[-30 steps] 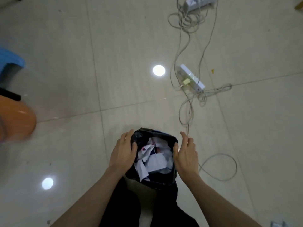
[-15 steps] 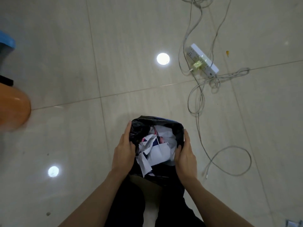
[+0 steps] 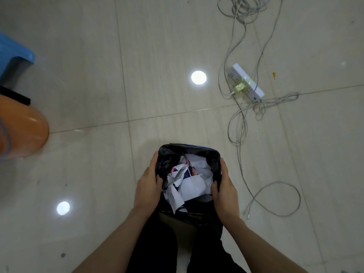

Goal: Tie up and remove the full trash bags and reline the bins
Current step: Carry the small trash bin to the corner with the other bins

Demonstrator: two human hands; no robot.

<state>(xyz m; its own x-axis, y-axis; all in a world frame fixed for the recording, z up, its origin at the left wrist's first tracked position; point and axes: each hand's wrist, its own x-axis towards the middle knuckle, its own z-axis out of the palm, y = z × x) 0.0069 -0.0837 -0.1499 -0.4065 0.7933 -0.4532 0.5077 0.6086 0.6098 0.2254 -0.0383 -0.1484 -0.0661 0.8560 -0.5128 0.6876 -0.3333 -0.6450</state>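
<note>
A small bin lined with a black trash bag (image 3: 214, 160) stands on the floor just in front of my legs, full of crumpled white paper (image 3: 192, 184). A thin strip of the bin's blue rim shows at its far edge. My left hand (image 3: 148, 184) grips the bag's left edge, thumb hooked over it inside the opening. My right hand (image 3: 223, 186) grips the right edge the same way, fingers down the outside.
A white power strip (image 3: 247, 82) with tangled grey cables (image 3: 239, 123) lies on the tiled floor to the right. An orange rounded object (image 3: 23, 131) and a blue stool (image 3: 13, 54) stand at the left edge. My dark trouser legs fill the bottom centre.
Both hands have closed in from beside the bag onto its edges, thumbs now hooked over the rim. The view has shifted slightly.
</note>
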